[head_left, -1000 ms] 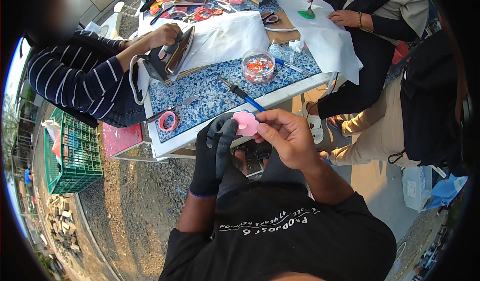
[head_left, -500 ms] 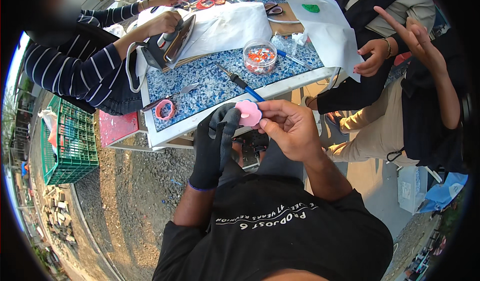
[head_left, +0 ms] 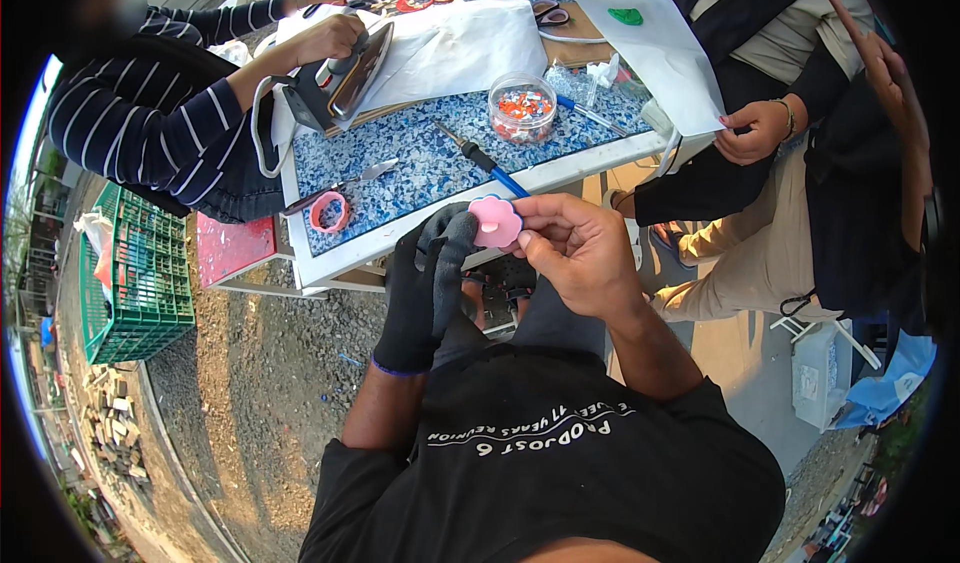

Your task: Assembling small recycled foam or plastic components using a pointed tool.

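Your black-gloved left hand [head_left: 428, 275] and bare right hand [head_left: 583, 251] each pinch edge of smooth pink flower-shaped piece [head_left: 498, 221], near table's white edge [head_left: 340, 263]. Beyond: speckled blue-white tabletop [head_left: 400, 195], round clear jar [head_left: 522, 113], wrinkled white sheet [head_left: 465, 41]. Far left, blocks [head_left: 112, 421] heaped on dirt [head_left: 160, 473].

A pink flower-shaped piece [head_left: 503, 217], scalloped and blue-edged, with a small pale nub [head_left: 489, 227] on its visible face, is pinched at opposite edges between the left hand [head_left: 432, 268] and the right hand [head_left: 578, 248].

gloved left hand [head_left: 432, 275] near bare right hand [head_left: 583, 255]; fingers [head_left: 552, 207] bent, forearms [head_left: 656, 358] slanted inward
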Demonstrator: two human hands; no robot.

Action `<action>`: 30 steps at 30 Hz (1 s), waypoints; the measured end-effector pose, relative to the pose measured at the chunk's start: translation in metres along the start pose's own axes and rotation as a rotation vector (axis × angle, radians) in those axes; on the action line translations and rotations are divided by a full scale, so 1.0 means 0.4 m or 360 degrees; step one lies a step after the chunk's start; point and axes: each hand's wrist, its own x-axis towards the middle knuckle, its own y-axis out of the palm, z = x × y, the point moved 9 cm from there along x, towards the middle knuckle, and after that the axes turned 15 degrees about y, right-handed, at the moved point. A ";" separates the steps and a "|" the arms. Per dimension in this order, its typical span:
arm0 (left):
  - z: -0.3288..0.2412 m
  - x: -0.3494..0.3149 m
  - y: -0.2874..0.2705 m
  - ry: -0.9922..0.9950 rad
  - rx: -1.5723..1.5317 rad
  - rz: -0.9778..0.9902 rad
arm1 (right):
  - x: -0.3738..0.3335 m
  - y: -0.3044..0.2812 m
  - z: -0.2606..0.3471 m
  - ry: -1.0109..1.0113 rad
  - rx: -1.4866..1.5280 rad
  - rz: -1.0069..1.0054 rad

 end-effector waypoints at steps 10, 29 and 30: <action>0.058 -0.024 0.021 -0.0036 -0.0018 0.0062 | 0.008 -0.001 -0.028 0.0035 0.0026 -0.0012; 0.043 -0.016 0.007 0.0008 -0.0198 0.0111 | -0.018 0.019 0.026 -0.0034 0.0097 0.0282; 0.039 -0.014 0.007 0.0005 -0.0197 0.0111 | -0.018 0.019 0.021 -0.0032 0.0098 0.0283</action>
